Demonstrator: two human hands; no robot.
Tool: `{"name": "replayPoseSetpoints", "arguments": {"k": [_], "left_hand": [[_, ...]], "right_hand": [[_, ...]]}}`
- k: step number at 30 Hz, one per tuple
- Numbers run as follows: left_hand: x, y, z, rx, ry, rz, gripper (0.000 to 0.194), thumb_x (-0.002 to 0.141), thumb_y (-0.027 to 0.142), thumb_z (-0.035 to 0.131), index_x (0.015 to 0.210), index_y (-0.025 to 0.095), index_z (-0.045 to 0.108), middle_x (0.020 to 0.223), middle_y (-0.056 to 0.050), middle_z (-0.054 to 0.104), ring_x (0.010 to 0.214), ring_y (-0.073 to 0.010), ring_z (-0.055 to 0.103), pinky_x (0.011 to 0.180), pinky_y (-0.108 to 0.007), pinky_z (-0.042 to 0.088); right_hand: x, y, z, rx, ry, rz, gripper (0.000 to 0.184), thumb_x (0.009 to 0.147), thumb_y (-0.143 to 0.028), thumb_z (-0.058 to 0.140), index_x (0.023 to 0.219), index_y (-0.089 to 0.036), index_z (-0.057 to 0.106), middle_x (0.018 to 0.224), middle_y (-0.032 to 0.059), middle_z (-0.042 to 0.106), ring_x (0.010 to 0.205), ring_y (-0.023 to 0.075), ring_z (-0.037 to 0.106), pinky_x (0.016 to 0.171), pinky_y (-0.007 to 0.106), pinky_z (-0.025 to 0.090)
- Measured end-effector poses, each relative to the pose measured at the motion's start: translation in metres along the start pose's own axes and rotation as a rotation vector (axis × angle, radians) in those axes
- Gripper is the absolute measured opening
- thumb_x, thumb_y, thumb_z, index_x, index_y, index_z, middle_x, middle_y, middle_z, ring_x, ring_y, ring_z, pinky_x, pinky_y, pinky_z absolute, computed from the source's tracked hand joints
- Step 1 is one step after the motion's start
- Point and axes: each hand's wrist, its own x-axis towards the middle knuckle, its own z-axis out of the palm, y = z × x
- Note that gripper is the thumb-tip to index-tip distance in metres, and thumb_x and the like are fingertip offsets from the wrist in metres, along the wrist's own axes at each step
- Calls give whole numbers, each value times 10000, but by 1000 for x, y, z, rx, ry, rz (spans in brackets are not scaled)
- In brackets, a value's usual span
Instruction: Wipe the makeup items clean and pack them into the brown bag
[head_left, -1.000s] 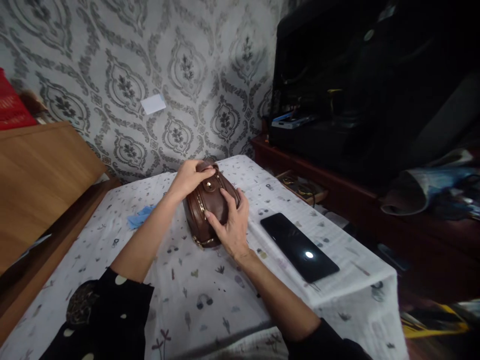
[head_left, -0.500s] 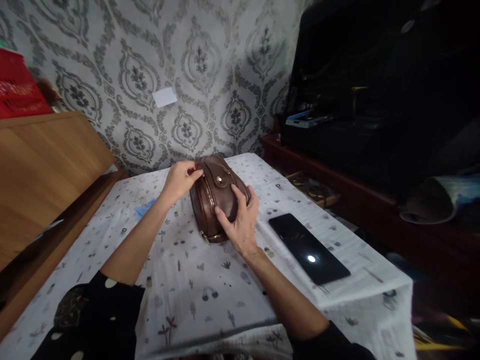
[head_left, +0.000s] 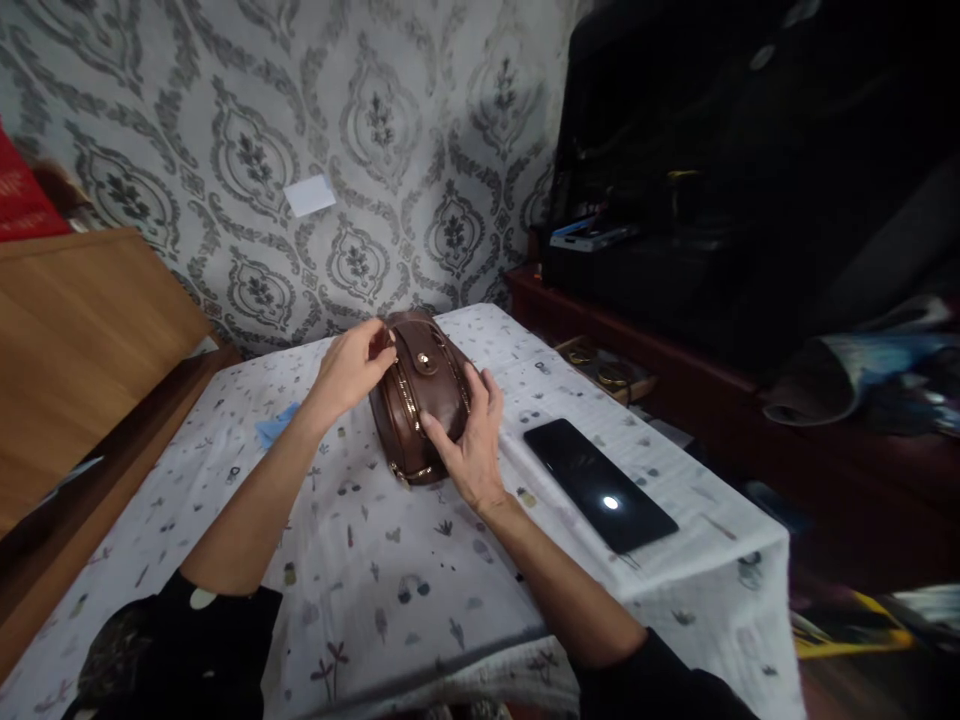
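Observation:
A small brown leather bag [head_left: 431, 395] with gold zippers and a round gold stud on a tab rests on the cloth-covered table. My left hand [head_left: 356, 365] is closed in a pinch at the far end of the bag's left zipper [head_left: 405, 390]; the pull itself is hidden by the fingers. My right hand [head_left: 472, 440] grips the bag's near right side, thumb by the zipper and fingers over the right side. Another zipper end with a gold pull [head_left: 397, 472] shows at the bag's near left corner.
A black phone [head_left: 600, 485] lies on the patterned white cloth [head_left: 390, 640], right of the bag. Left of it is a blue piece [head_left: 275, 427], partly behind my left arm. A wooden panel [head_left: 90, 350] borders the left; a dark screen [head_left: 705, 180] stands at the right.
The whole view has shifted slightly, so things sit further left. My left hand stays pinched at the zipper's far end, and my right hand keeps its hold on the bag.

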Motion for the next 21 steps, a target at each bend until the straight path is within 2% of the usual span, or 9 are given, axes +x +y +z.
{"name": "replayPoseSetpoints", "arguments": {"k": [3,6,9,12,14,17,21], "left_hand": [[8,10,8,-30,1,56,185,773,161,563,935,199,644,895,-27,689,828,-199,630,734,-293,450],[18,24,16,-65,-59,84,225,773,231,637,992,206,677,927,-15,706,855,-199,635,791,-295,457],[26,35,24,18,-114,104,146,766,325,699,850,206,694,846,-13,697,809,-211,621,738,-301,436],[33,41,32,138,-60,62,163,782,318,691,677,211,627,712,-20,643,742,-223,592,677,-314,398],[37,40,37,137,9,9,202,790,297,680,633,215,582,660,-17,605,715,-224,579,669,-321,387],[42,33,45,1,28,-77,244,792,297,663,604,217,529,600,6,542,658,-203,550,648,-311,382],[46,22,54,-155,43,-99,228,775,308,651,618,216,513,587,21,519,618,-178,519,631,-298,391]], "right_hand": [[-2,-1,-2,72,13,44,775,955,-572,488,1565,-198,191,1566,191,265,1508,307,244,1218,577,262],[-4,-1,-2,94,14,69,776,969,-554,465,1578,-192,147,1591,191,260,1518,298,239,1229,575,241],[-5,-1,0,100,35,111,829,951,-560,501,1586,-173,133,1602,204,265,1511,315,256,1218,574,268],[-5,0,2,90,59,103,842,944,-560,512,1590,-161,146,1582,206,301,1488,316,299,1208,566,293],[-6,-1,1,57,38,71,753,969,-542,476,1585,-200,210,1574,179,296,1495,308,282,1208,573,290],[-6,-2,1,5,3,47,557,1007,-505,420,1512,-268,413,1568,138,256,1513,309,240,1208,580,291],[-6,-2,1,-42,40,24,491,1011,-477,432,1454,-279,507,1539,141,277,1486,319,293,1186,586,336]]}}
